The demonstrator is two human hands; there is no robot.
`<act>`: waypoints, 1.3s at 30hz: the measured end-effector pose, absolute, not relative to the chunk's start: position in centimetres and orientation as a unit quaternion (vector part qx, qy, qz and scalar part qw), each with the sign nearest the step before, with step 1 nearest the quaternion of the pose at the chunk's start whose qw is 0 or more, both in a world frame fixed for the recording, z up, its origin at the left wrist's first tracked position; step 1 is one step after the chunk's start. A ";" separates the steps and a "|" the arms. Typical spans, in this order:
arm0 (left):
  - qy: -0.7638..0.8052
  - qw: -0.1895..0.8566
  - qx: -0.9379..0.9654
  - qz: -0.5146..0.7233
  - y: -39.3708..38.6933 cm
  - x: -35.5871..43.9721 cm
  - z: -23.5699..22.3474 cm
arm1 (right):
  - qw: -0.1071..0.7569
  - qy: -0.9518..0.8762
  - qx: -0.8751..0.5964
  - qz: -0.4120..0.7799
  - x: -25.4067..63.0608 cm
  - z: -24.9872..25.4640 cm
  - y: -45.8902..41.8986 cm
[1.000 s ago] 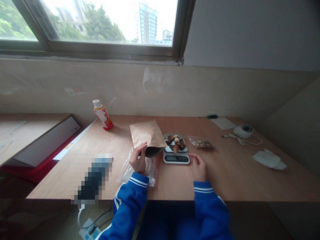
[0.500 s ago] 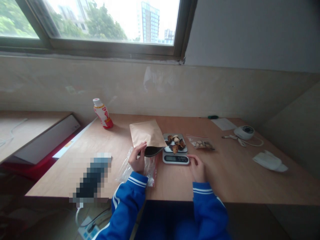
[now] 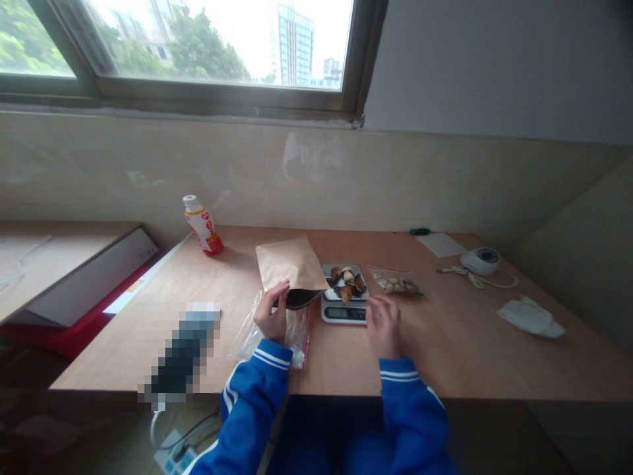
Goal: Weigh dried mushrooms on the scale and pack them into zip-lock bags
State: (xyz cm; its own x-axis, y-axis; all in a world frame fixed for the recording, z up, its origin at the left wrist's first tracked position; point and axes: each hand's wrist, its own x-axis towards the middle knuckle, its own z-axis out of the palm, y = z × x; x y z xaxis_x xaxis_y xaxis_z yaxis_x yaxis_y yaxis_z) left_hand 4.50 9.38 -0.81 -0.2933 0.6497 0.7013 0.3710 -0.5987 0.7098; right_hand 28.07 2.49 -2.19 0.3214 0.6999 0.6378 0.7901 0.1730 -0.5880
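My left hand [image 3: 271, 315] pinches the near edge of a brown kraft paper bag [image 3: 289, 264], whose dark mouth faces me. Under that hand lies a clear zip bag [image 3: 299, 336] with a red strip. To the right stands a white kitchen scale [image 3: 329, 314] with a small display, and several dried mushrooms [image 3: 347, 290] lie on its plate. My right hand [image 3: 384, 324] is at the scale's right front corner, fingers bent but apart, fingertips at the panel's edge; it holds nothing. Beyond it is a clear zip bag of pale pieces [image 3: 395, 284].
On the wooden table [image 3: 445, 356] a red and white bottle [image 3: 202, 225] stands at the back left. A blurred-out object [image 3: 182, 349] lies at the left front. At the right are a white corded device [image 3: 479, 262], paper [image 3: 441, 245], a crumpled white item [image 3: 530, 316] and a green-handled tool [image 3: 420, 231].
My right hand has shifted slightly left and up, its fingertips now over the right end of the scale's panel. My left hand and the paper bag have stayed put.
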 end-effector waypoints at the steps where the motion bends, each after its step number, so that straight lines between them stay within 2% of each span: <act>1: 0.448 0.093 0.587 0.668 9.5 4.5 -0.9 | 0.479 -0.602 -0.636 -0.065 27.7 -1.8 2.6; 7: 0.585 0.062 0.549 0.593 10.6 3.9 -1.3 | 0.330 -0.673 -0.651 -0.117 25.9 -0.3 4.1; 11: 0.606 0.074 0.552 0.568 11.0 3.6 -1.3 | 0.298 -0.675 -0.662 -0.133 25.9 -0.4 5.1; 15: 0.607 0.083 0.551 0.567 11.0 3.6 -1.3 | 0.325 -0.683 -0.635 -0.156 26.1 0.3 5.1; 23: 0.621 0.099 0.545 0.555 11.0 3.6 -1.4 | 0.494 -0.601 -0.603 -0.177 27.6 4.5 1.1; 25: 0.615 0.095 0.544 0.563 11.0 3.6 -1.4 | 0.491 -0.586 -0.616 -0.193 29.3 4.0 -0.1; 28: 0.602 0.086 0.542 0.580 11.1 3.7 -1.4 | 0.440 -0.559 -0.669 -0.215 31.9 1.4 -1.6; 34: 0.582 0.030 0.545 0.603 10.9 4.0 -1.0 | 0.357 -0.556 -0.729 -0.180 33.6 -2.7 -2.6; 37: 0.577 -0.003 0.539 0.614 10.4 4.3 -0.5 | 0.391 -0.561 -0.714 -0.153 30.7 -1.4 -1.9; 39: 0.564 -0.021 0.539 0.625 9.9 4.5 -0.2 | 0.441 -0.600 -0.663 -0.072 27.3 0.3 -1.1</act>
State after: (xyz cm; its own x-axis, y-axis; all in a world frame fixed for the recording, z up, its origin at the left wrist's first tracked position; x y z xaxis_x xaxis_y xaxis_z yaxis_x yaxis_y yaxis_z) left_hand 4.51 9.89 -0.18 -0.4173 0.5828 0.6972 0.6343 -0.3626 0.6827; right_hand 27.28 -1.11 0.28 0.2693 0.7329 0.6248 0.8593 0.1102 -0.4995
